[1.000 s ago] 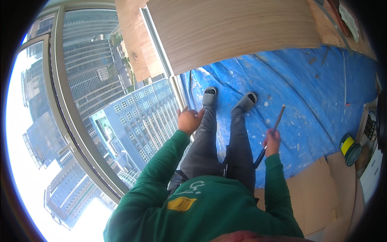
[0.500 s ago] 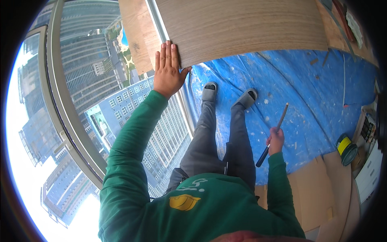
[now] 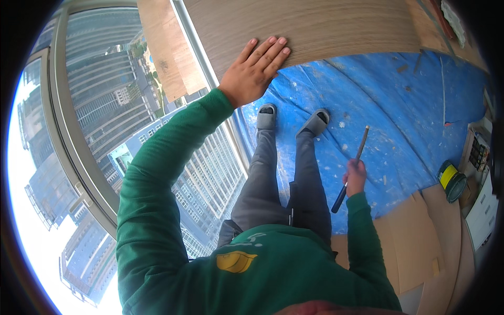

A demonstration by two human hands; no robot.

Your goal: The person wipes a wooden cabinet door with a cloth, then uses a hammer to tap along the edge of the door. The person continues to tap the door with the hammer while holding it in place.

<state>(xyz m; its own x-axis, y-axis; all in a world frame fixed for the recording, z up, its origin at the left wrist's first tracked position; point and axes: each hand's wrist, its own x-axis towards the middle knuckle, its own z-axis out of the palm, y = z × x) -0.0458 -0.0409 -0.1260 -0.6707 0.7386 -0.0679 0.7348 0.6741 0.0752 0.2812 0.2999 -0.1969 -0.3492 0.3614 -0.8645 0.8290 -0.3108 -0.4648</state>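
My left hand (image 3: 252, 73) lies on the brown wood-grain panel (image 3: 325, 29), close to its near edge. The palm faces down and the fingers are stretched out and slightly spread, with nothing held. Low on the right, my right hand (image 3: 355, 176) is closed round a slim stick (image 3: 363, 143), brown along its upper part and black at the lower end. The stick points away from me at a slant, above the blue sheet, apart from the panel. What kind of tool it is I cannot make out.
A metal-framed window (image 3: 79, 157) runs along my left, high above buildings. Lighter boards (image 3: 168, 58) stand beside the panel. A paint-spattered blue tarp (image 3: 388, 105) covers the floor under my sandals. Cardboard (image 3: 404, 241) and a green can with a yellow band (image 3: 451, 182) lie right.
My left hand has moved right, from the panel's left edge by the pale strip onto its face, and has turned rightward. My right hand still holds the stick, barely shifted.
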